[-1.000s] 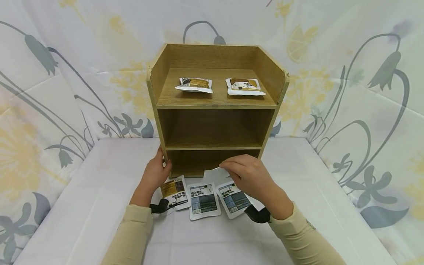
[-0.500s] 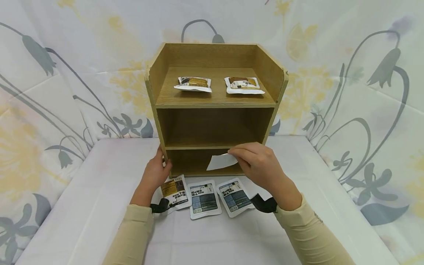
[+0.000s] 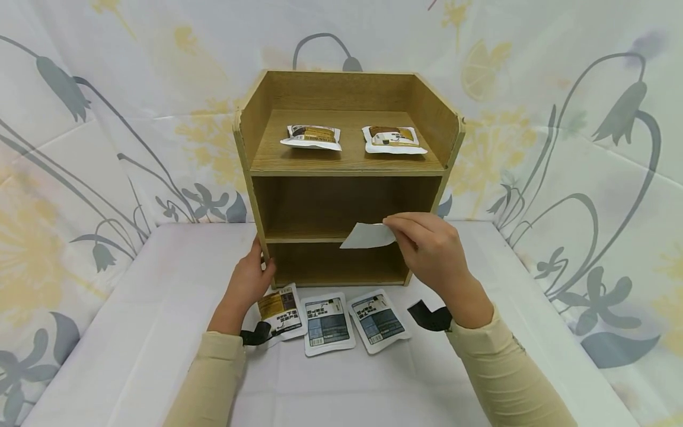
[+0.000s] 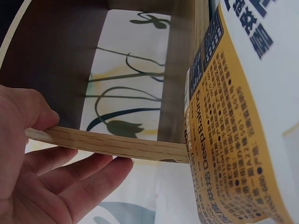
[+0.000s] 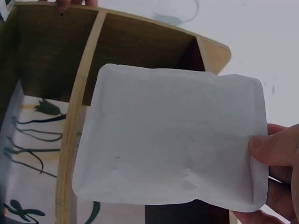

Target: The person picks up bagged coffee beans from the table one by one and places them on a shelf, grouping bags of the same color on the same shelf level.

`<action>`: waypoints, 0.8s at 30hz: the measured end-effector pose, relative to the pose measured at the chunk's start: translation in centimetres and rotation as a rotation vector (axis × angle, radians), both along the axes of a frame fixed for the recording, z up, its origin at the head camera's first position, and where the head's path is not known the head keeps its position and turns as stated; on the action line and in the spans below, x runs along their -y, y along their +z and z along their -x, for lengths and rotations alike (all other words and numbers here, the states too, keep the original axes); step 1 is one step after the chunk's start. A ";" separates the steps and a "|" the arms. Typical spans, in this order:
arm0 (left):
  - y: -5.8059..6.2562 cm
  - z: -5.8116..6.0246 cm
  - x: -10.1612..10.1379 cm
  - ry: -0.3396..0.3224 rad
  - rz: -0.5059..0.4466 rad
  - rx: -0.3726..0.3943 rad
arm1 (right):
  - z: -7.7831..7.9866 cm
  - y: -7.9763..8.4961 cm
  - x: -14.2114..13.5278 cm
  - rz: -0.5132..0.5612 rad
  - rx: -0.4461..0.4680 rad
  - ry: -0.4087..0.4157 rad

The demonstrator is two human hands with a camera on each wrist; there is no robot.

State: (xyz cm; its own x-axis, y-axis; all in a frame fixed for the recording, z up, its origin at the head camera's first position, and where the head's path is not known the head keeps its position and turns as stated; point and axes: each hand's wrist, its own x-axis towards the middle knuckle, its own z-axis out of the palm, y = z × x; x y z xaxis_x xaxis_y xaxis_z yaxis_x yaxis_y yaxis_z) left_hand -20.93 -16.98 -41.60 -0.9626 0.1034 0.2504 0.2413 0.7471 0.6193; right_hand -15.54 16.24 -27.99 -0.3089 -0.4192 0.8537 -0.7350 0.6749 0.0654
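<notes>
A white food pouch (image 3: pixel 368 235) is pinched at its right edge between the thumb and fingers of my right hand (image 3: pixel 436 252). It hangs in front of the wooden shelf's middle board. In the right wrist view, the plain white back of the pouch (image 5: pixel 173 140) faces the camera. My left hand (image 3: pixel 248 284) grips the lower left side panel of the wooden shelf (image 3: pixel 341 174). Thumb inside, fingers outside: so it lies on the panel edge (image 4: pixel 112 143) in the left wrist view. Close by that hand is a yellow-labelled pouch (image 3: pixel 281 311).
On the table before the shelf lie two blue-labelled pouches, a middle one (image 3: pixel 328 324) and a right one (image 3: pixel 379 320). The top board carries a left brown-labelled pouch (image 3: pixel 313 136) and a right one (image 3: pixel 393 140). A flowered cloth (image 3: pixel 533 118) hangs behind.
My right hand has lifted the white pouch off the table and moved it up and slightly right, to the middle board's height. My left hand stays on the side panel.
</notes>
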 end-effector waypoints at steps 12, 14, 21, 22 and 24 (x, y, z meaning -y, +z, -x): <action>0.2 -0.2 -0.1 -0.001 -0.006 -0.007 | 1.2 0.3 -0.6 0.125 -0.028 -0.018; 0.2 -0.2 -0.1 0.001 -0.006 -0.005 | 1.4 0.3 -0.7 0.141 -0.029 -0.026; 0.1 -0.2 0.0 -0.003 -0.007 -0.005 | 2.0 0.1 -1.0 0.180 -0.045 -0.053; 0.1 -0.2 0.0 -0.005 -0.007 -0.006 | 2.1 0.1 -1.0 0.180 -0.047 -0.057; 0.1 -0.2 0.0 -0.007 -0.008 -0.010 | 2.3 0.0 -1.1 0.179 -0.053 -0.064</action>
